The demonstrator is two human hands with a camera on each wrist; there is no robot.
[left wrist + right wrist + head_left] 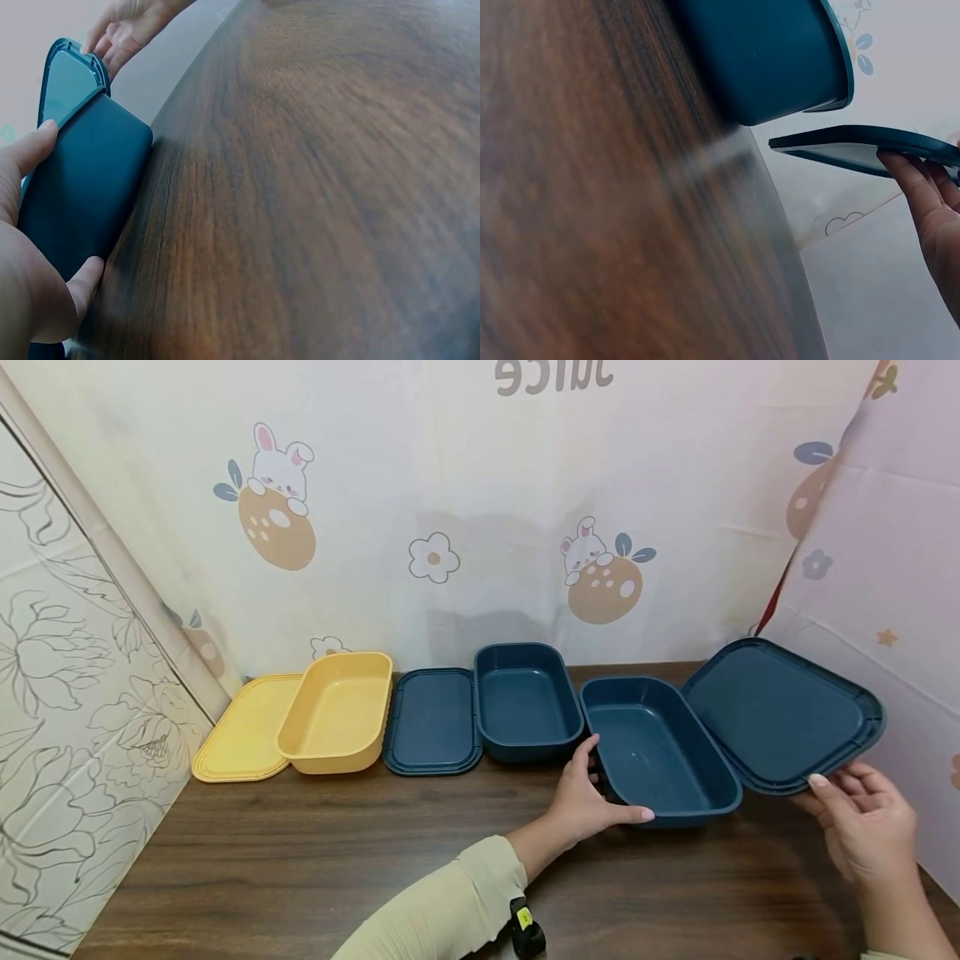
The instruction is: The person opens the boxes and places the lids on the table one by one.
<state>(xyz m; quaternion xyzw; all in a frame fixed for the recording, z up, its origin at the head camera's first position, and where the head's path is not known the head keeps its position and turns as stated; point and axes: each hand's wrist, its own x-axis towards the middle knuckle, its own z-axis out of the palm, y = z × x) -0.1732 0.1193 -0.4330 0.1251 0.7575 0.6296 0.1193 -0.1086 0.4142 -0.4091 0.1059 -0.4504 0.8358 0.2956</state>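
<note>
My left hand holds the near left corner of a large dark blue food container, which stands uncovered on the table. The thumb lies along its front and the fingers along its left side; the left wrist view shows this container from outside. At the right, my right hand pinches the near right edge of a dark blue lid, thumb on top and fingers beneath. That lid is tilted, its left edge close beside the container. In the right wrist view, the lid is seen edge-on, raised off the table.
Leftward in a row stand a smaller dark blue container, a dark blue lid, a yellow container and a yellow lid. All rest on the brown wooden table. A printed curtain hangs behind them.
</note>
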